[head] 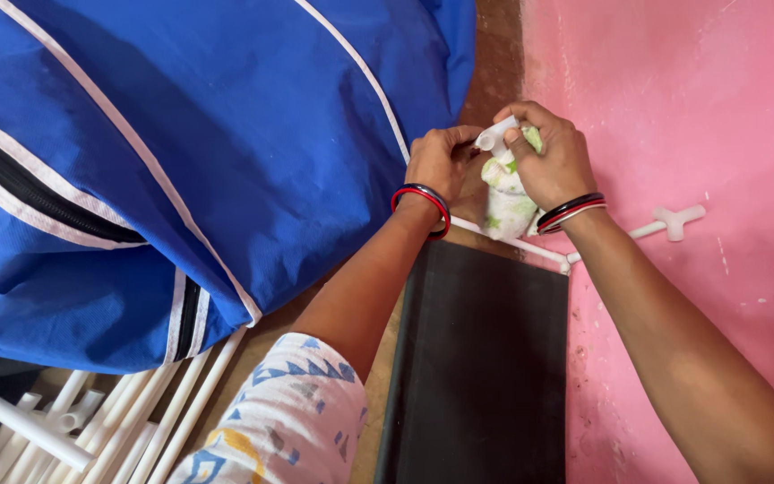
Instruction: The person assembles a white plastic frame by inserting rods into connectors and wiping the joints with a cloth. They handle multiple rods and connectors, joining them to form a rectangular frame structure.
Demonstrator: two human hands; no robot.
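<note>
I'm looking at a small white plastic connector (495, 136) pinched at the top of a white pouch with green leaf print (505, 199), up against the pink wall (692, 99) beside the blue fabric cover (181, 152). My right hand (550, 161) is closed around the pouch's neck, thumb and fingers pressing the connector; my left hand (441, 161) is curled tight on the pouch's other side, steadying it. To do this well, I'd say keep the left grip firm and low, and work the piece out with the right fingertips only, so nothing spills. The connector's open tube end faces up and left toward me; its long axis seems to run diagonally, lower right to upper left. The pouch hangs roughly upright. Below lie a thin white rod (517, 244), a dark flat panel (485, 358), and a T-shaped fitting (678, 220). A bundle of white pipes (136, 421) sits lower left.
</note>
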